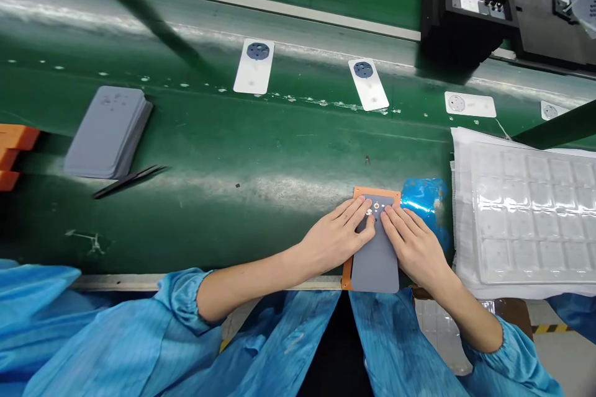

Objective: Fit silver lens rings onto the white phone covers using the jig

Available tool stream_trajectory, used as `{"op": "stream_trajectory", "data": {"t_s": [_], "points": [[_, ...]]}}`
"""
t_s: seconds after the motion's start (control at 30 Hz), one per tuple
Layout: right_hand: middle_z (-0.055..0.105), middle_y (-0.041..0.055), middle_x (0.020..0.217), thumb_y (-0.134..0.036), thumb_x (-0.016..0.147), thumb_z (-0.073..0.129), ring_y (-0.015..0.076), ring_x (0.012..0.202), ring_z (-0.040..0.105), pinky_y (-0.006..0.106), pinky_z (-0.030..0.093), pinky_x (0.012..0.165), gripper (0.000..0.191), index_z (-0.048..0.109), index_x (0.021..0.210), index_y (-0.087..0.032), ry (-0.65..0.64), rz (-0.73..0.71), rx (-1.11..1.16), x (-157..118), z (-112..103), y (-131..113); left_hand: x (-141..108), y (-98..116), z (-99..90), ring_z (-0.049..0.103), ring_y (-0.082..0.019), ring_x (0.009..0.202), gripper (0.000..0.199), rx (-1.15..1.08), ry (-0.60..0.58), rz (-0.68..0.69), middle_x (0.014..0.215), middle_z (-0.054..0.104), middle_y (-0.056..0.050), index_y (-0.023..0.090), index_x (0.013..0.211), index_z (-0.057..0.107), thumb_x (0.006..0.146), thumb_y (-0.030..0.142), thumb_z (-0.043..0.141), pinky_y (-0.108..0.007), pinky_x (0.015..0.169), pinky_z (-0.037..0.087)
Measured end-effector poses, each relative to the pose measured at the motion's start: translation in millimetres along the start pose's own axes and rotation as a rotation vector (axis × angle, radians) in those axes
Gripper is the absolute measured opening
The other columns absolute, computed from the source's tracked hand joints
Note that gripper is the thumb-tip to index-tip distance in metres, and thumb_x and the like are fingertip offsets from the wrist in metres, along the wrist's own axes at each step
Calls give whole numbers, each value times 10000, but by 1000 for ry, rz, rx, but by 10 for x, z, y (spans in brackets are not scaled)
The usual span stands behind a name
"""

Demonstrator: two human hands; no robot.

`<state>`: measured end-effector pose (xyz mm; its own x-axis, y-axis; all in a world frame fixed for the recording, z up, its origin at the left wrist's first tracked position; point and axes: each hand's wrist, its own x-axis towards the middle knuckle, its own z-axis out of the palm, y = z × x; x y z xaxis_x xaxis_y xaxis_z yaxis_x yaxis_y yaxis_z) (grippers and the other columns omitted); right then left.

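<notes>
A grey phone back panel (pixel 375 260) with small camera holes near its top lies on an orange fixture (pixel 363 191) at the front edge of the table. My left hand (pixel 342 229) rests on the panel's upper left, fingers stretched flat and the thumb by the holes. Fingers extended, my right hand (pixel 416 245) presses on the panel's upper right and side edge. Whether anything small lies under the fingertips cannot be made out. Right beside the fixture is a shiny blue film patch (pixel 423 198).
A stack of grey panels (pixel 107 130) stands at the left, black tweezers (pixel 128 182) in front of it. An orange block (pixel 16 149) is at the far left. White panels (pixel 254 68) lie along the back. Clear compartment trays (pixel 535 211) sit right, below a black rack (pixel 470 6).
</notes>
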<state>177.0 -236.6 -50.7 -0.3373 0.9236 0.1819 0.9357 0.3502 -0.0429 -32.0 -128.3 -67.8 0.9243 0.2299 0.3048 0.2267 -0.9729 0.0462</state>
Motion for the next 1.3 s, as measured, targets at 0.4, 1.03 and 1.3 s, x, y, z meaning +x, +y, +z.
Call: {"op": "stream_trajectory", "data": {"t_s": [0.4, 1.03, 1.3], "points": [[422, 235, 1587, -67, 912, 404, 355, 1513, 371, 546, 411, 1214, 674, 319, 1577, 3, -119, 35, 26, -111, 48, -139, -151, 43, 50, 462, -405, 1445, 477, -135, -62, -42, 1503, 489, -307, 41, 1385, 531, 926, 147, 610, -582, 1179, 424], [772, 82, 1168, -258, 1031, 472, 262, 1098, 745, 502, 636, 933, 327, 680, 1282, -283, 637, 531, 1114, -38, -35, 24, 315, -272, -325, 705, -215, 1174, 504, -970, 283, -291, 1278, 717, -112, 169, 1346, 589, 891, 290, 768, -341, 1037, 573], [737, 81, 1147, -393, 1053, 320, 216, 1155, 689, 502, 579, 997, 368, 650, 1175, -284, 667, 673, 1512, 98, 217, 230, 779, 63, -443, 689, -143, 764, 98, -757, 571, -127, 886, 745, -61, 141, 965, 657, 988, 202, 584, -257, 713, 559]]}}
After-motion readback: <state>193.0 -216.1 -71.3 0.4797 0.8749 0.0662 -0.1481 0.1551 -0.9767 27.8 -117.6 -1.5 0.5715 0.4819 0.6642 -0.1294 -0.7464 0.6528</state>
